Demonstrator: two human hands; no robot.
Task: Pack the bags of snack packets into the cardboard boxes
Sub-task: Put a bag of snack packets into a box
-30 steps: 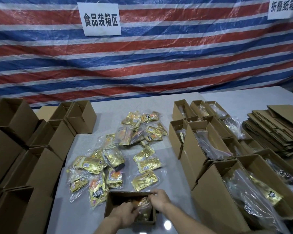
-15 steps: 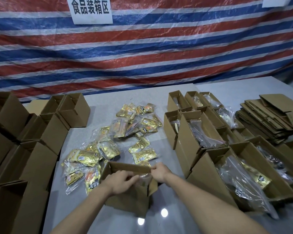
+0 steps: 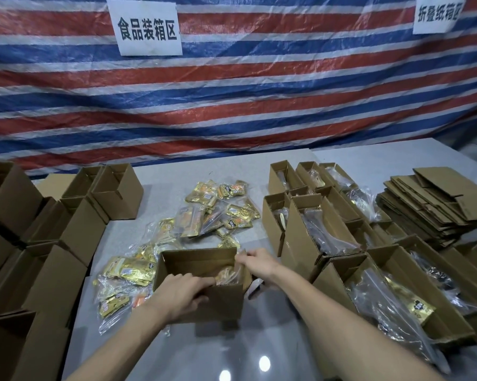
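Note:
An open cardboard box point(image 3: 220, 303) stands on the grey table in front of me, lifted or tilted slightly. Inside it lies a clear bag of snack packets point(image 3: 227, 274). My left hand point(image 3: 181, 294) grips the box's near wall, fingers over the rim and thumb on the outside. My right hand point(image 3: 255, 264) holds the box's far right corner and pinches the top of the bag there. Behind the box, several loose clear bags of gold snack packets point(image 3: 204, 215) are scattered over the table.
Empty open boxes point(image 3: 75, 226) stand stacked along the left. Filled boxes with bags point(image 3: 314, 237) crowd the right, the nearest point(image 3: 413, 306) beside my right arm. A pile of flattened cartons point(image 3: 435, 204) lies at the far right. A striped tarp hangs behind.
The box has shifted away from me and a little right, with both hands on it. My left hand went from inside the box to gripping its near wall.

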